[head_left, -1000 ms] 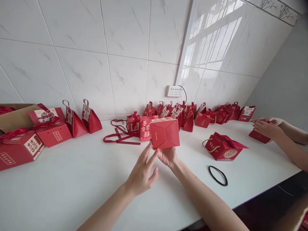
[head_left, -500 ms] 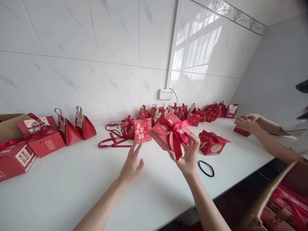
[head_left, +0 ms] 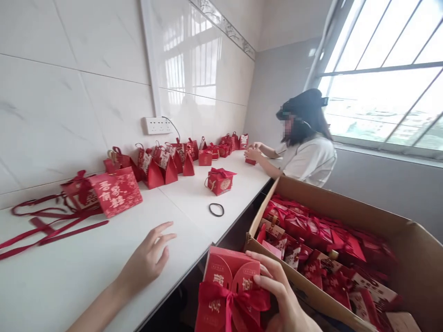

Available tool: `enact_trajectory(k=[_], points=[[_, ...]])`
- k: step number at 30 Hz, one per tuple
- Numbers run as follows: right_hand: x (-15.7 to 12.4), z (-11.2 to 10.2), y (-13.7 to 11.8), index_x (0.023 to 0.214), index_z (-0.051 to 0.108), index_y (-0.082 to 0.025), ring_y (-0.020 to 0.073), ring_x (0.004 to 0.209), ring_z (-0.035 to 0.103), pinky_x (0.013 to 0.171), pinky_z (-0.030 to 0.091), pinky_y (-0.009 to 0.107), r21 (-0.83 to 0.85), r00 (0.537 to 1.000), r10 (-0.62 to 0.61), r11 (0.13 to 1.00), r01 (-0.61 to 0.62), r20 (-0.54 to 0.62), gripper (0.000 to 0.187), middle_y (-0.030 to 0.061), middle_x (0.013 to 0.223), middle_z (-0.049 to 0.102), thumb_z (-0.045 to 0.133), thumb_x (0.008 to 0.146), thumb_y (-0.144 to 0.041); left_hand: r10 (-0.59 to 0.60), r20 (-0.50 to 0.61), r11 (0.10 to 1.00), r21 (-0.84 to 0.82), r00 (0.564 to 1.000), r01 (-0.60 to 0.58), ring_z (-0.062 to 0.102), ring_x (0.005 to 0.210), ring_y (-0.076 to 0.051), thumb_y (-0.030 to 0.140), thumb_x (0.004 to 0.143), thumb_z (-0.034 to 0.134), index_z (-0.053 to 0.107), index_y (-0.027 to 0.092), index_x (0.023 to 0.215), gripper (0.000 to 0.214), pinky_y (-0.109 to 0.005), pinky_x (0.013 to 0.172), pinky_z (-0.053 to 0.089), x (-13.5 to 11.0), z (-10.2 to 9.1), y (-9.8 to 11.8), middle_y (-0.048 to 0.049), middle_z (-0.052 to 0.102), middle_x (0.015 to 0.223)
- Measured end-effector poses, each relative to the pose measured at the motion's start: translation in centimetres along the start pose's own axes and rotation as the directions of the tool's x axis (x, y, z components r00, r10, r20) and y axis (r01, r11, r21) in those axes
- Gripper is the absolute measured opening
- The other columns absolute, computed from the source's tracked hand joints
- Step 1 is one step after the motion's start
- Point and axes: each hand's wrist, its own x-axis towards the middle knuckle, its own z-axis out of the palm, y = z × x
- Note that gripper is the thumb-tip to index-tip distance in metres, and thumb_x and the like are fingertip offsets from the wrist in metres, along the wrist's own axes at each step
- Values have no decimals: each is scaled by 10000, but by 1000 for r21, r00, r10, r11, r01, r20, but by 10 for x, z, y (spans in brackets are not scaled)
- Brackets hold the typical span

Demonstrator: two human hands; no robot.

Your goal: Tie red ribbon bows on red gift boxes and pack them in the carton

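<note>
My right hand [head_left: 277,286] is closed on a red gift box [head_left: 235,263] with gold characters and a ribbon bow on its top. This box is in front of the table's edge, beside the near side of a large cardboard box [head_left: 380,212]. My left hand [head_left: 152,251] hovers over the white table [head_left: 138,286], fingers apart, with nothing in it. Beyond the left hand lie a black hair tie [head_left: 216,210] and a red gift box with a round pattern [head_left: 220,181]. To its upper left stands a red box with pale characters [head_left: 116,191].
Loose red ribbons [head_left: 58,226] lie on the table at left. Several small red boxes [head_left: 162,161] line the wall below a power socket [head_left: 158,125]. The cardboard box is filled with red gift boxes. A co-worker [head_left: 308,143] sits at the far end, hands on a small red box.
My right hand has carried the bowed gift box from above the table to the cardboard box's side. The view has turned right, bringing the co-worker and window into sight. My left hand stays empty.
</note>
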Motion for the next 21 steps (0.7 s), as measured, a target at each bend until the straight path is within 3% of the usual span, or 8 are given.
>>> enact_trajectory(k=[2, 4, 6, 7, 10, 12, 16, 21], points=[[-13, -24, -5, 1343, 347, -342, 375, 1194, 483, 751, 574, 468, -128, 996, 53, 991, -43, 75, 835, 154, 1379, 349, 772, 624, -334, 127, 35, 989, -75, 991, -125, 551, 1113, -196, 96, 842, 390, 560, 193, 1065, 297, -305, 920, 500, 16, 16, 24, -101, 519, 1233], [-19, -43, -8, 1361, 335, -332, 374, 1206, 467, 793, 557, 499, -230, 999, -3, 973, 11, 35, 838, 146, 1383, 336, 758, 638, -356, 242, 67, 962, -144, 968, -231, 505, 1181, -215, 68, 820, 388, 552, 182, 1078, 326, -334, 962, 479, 35, 33, 49, -107, 523, 1244], [-18, -60, -12, 1352, 350, -306, 374, 1206, 453, 817, 539, 524, -324, 990, -50, 946, 3, -135, 827, 148, 1343, 364, 755, 634, -378, 325, 92, 932, -199, 941, -302, 477, 1214, -228, 47, 799, 390, 517, 169, 1134, 379, -365, 976, 470, 55, 51, 72, -119, 515, 1264], [-16, -68, -15, 1332, 372, -297, 366, 1197, 456, 796, 547, 515, -367, 971, -20, 928, -72, -240, 790, 150, 1318, 385, 751, 642, -365, 357, 102, 918, -224, 929, -328, 460, 1232, -236, 41, 790, 394, 488, 161, 1176, 415, -382, 982, 465, 65, 60, 83, -128, 502, 1283], [-9, -94, -26, 1243, 452, -288, 344, 1152, 489, 757, 554, 497, -428, 842, 45, 846, -319, -538, 654, 150, 1261, 428, 740, 657, -322, 401, 124, 886, -305, 908, -349, 376, 1305, -264, 43, 774, 423, 383, 153, 1297, 536, -440, 1022, 427, 90, 83, 106, -144, 429, 1365], [-7, -111, -32, 1202, 483, -295, 348, 1151, 489, 795, 535, 529, -489, 790, -26, 798, -353, -613, 633, 144, 1272, 423, 755, 632, -339, 403, 146, 875, -351, 903, -334, 305, 1349, -281, 52, 776, 441, 321, 163, 1352, 599, -472, 1046, 397, 100, 96, 114, -141, 376, 1414], [-11, -134, -32, 1210, 466, -306, 349, 1203, 454, 762, 562, 494, -595, 844, -20, 718, -361, -535, 669, 125, 1311, 403, 772, 615, -299, 394, 199, 868, -400, 897, -293, 247, 1377, -298, 10, 764, 429, 249, 181, 1404, 687, -510, 1060, 372, 97, 116, 113, -136, 320, 1461], [-12, -144, -15, 1222, 445, -258, 321, 1181, 480, 697, 594, 394, -655, 886, -8, 676, -336, -463, 653, 141, 1297, 415, 754, 647, -252, 309, 295, 884, -439, 904, -159, 325, 1347, -282, -46, 717, 417, 165, 266, 1444, 830, -500, 1035, 402, 79, 126, 102, -111, 270, 1496]])
